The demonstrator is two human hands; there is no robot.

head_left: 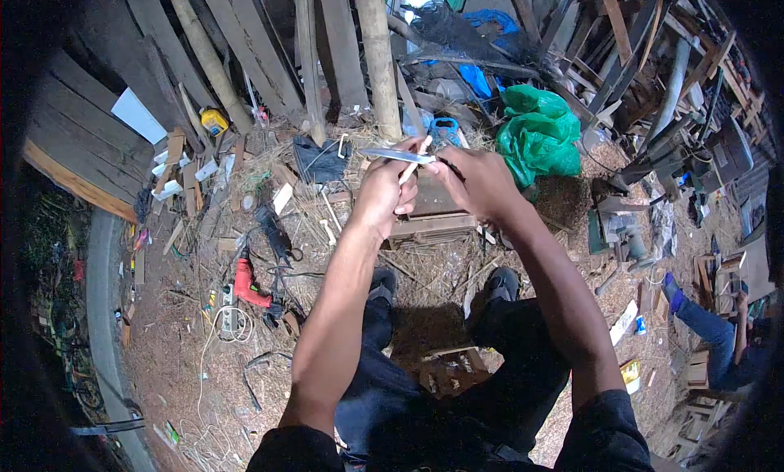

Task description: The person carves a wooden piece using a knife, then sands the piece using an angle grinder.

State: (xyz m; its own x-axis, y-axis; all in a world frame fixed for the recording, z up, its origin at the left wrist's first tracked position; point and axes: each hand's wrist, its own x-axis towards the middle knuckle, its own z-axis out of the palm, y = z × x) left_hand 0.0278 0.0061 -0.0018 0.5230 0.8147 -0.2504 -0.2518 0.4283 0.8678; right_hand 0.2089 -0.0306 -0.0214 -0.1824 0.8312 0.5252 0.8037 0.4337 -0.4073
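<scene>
In front of me, my left hand [385, 193] is closed around a thin pale wooden stick [408, 171], which stands up at a slant from the fingers. My right hand [476, 178] grips a knife, its handle hidden in the fist. The knife blade [390, 153] points left and lies across the stick, near its upper part. Both hands are close together above a low wooden block [429, 196] with stacked boards [431, 227] at its near side.
A red power drill [247, 282] and a white power strip [234, 321] with a loose cord lie left on the littered ground. A green plastic bag [539, 133] sits at the back right. Planks [245, 43] lean behind. Another person's leg [709, 333] shows far right.
</scene>
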